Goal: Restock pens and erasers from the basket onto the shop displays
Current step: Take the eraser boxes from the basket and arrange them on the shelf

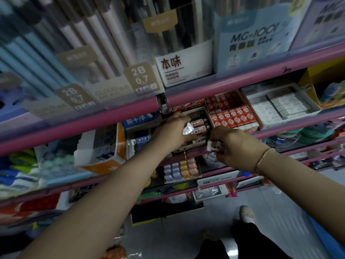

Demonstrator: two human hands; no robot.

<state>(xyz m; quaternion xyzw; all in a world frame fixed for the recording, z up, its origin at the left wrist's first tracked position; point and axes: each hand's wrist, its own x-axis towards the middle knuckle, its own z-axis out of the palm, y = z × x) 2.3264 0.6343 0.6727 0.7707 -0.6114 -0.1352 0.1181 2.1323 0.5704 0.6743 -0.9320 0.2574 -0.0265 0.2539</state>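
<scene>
Nearest: right hand (236, 146) pinches a small black-and-white wrapped eraser (215, 146) by its near end, fingers curled round it, held just outside the front lip of the black-and-red cardboard eraser display box (192, 111) on the pink-edged metal shelf (130, 116). Risk: the grip is on one end only, so the eraser could pivot or drop to the shelves below.

Just beyond: left hand (174, 130) is inside the box with fingers bent over the stock; a second eraser in shiny clear wrap (187, 128) sits at its fingertips. Cannot tell whether it's pinched or only pressed. Slick wrap means a likely slip or crooked seating.

Both hands crowd one small box, so a bump could shove the standing rows out of line or nudge the box off its slot.

Right of it sits a tray of red-and-white boxed erasers (230, 116), touching the box, so mis-slotting is possible.

Farther back: clear pencil tubs with tan 2B labels (140, 77) overhang; a raised wrist could clip them.

Basket not in view.
</scene>
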